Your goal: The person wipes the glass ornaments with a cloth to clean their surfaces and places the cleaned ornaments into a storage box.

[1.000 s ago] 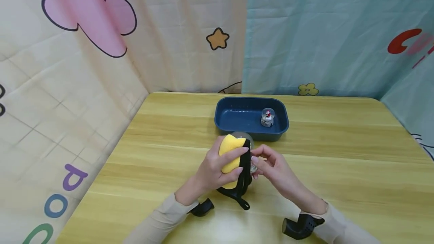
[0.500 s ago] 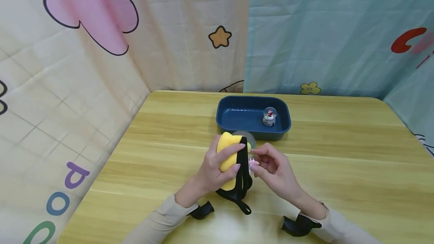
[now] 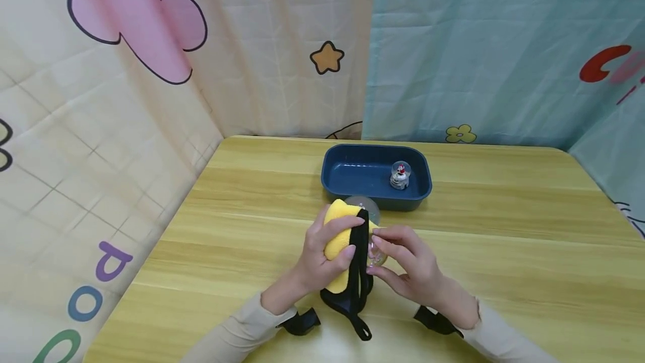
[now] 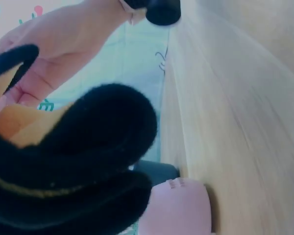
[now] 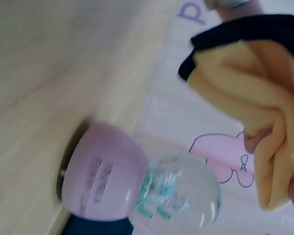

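Note:
My left hand (image 3: 319,254) grips a folded yellow cloth (image 3: 340,245) with black edging and a hanging loop. Against the cloth's right side, my right hand (image 3: 420,265) pinches a small snow globe (image 3: 378,255) by its edge; it is clear with something pink inside, and the cloth and fingers partly hide it. Behind the hands stands a larger snow globe, its clear dome (image 3: 366,206) showing above the cloth. In the right wrist view its pink base (image 5: 105,171) rests on the table. The cloth (image 5: 240,83) fills the right of that view.
A dark blue tray (image 3: 353,198) stands at the back of the table (image 3: 504,212). Inside it, on the right, sits another small snow globe (image 3: 400,175) with a red and white figure. Printed curtains (image 3: 282,43) hang behind the table.
The right fingers have shifted their hold and the small globe has turned in them. The cloth has dropped slightly, its loop hanging lower. The tray and larger globe have stayed in place.

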Tool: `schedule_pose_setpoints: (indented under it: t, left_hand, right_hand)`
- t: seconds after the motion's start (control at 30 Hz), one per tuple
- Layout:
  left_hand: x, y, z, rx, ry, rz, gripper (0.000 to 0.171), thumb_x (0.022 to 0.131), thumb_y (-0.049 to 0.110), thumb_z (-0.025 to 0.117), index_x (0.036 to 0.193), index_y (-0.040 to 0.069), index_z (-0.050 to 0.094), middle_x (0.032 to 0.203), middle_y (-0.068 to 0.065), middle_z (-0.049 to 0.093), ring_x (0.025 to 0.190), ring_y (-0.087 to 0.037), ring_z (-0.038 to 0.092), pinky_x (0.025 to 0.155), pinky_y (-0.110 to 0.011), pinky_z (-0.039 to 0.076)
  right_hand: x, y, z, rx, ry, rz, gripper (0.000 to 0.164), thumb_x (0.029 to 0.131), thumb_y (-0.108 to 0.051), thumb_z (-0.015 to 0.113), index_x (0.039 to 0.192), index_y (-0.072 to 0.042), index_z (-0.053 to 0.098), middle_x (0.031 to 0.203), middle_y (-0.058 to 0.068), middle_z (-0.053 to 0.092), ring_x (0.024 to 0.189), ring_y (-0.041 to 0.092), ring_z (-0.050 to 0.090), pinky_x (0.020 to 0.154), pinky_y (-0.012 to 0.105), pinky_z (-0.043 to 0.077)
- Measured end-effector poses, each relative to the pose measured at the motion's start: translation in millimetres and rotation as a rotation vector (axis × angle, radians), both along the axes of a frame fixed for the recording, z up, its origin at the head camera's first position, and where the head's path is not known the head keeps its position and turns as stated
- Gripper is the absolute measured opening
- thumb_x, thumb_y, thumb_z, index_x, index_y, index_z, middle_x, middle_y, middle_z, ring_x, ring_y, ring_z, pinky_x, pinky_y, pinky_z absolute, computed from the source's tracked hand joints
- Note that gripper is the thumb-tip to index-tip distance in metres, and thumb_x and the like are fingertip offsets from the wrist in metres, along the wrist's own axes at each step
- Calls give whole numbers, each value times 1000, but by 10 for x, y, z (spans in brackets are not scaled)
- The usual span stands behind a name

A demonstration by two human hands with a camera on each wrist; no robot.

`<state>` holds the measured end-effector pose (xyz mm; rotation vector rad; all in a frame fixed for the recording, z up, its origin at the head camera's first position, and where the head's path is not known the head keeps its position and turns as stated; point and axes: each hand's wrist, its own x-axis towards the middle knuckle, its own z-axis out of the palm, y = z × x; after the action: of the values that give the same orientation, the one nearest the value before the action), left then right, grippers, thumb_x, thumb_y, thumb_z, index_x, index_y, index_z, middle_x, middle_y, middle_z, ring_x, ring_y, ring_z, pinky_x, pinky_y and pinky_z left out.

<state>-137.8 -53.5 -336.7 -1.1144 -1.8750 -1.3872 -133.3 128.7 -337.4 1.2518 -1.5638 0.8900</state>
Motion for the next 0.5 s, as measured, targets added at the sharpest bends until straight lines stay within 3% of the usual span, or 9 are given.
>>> schedule_pose_setpoints:
  t: [0.13, 0.23, 0.5]
  left_hand:
    - [6, -19, -18, -19, -102, -9, 32, 93, 34, 46, 113, 10, 56, 107, -17, 56, 91, -22, 54, 68, -24, 51]
    - [2, -48, -20, -39, -156, -5, 32, 91, 32, 49, 114, 11, 57, 109, -17, 57, 92, -22, 54, 68, -24, 50]
    - [-49, -160, -28, -72, -128, 24, 30, 91, 28, 50, 115, 11, 57, 108, -18, 56, 87, -21, 54, 65, -23, 50]
  right_hand:
    - [-66, 26, 14, 88, 113, 4, 29, 89, -24, 62, 94, 5, 60, 86, 22, 56, 79, 24, 59, 80, 21, 54]
    - [-97, 35, 3, 120, 133, 11, 26, 89, -22, 62, 95, 4, 60, 87, 21, 57, 79, 25, 60, 80, 23, 55]
    - [-82, -17, -84, 61, -85, 56, 36, 86, -24, 66, 97, 10, 61, 94, 24, 56, 86, 24, 60, 84, 18, 52]
